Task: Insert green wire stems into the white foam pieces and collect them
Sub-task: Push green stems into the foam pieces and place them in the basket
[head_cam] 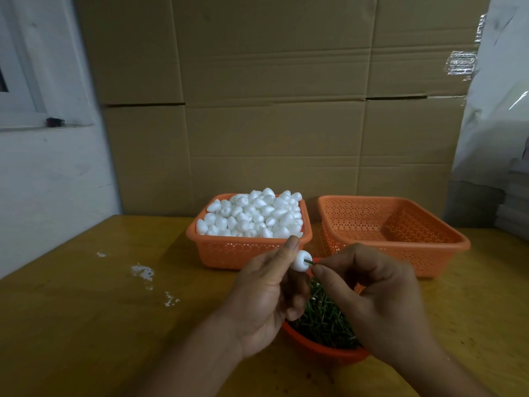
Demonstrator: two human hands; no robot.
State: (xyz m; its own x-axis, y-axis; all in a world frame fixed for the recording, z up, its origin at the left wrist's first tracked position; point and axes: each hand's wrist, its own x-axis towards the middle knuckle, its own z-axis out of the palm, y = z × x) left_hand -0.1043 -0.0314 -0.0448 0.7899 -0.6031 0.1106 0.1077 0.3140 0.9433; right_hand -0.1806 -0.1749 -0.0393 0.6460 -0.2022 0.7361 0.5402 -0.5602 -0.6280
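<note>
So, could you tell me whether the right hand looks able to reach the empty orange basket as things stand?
Probably yes. The empty basket sits just beyond the right hand with nothing between them, though that hand is pinching the green stem going into the foam piece the left hand holds.

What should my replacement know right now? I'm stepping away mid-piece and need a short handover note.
Left hand holds one foam piece between fingertips and thumb.
Right hand pinches a green stem, its tip at the piece's flat end; how deep it sits cannot be told.
Foam basket, back left, is heaped full. Stem basket sits under the hands. Right basket shows nothing inside.
Done: no finished pieces visible.
Left: seat this stem, drop the piece probably in the right basket, repeat.
</note>
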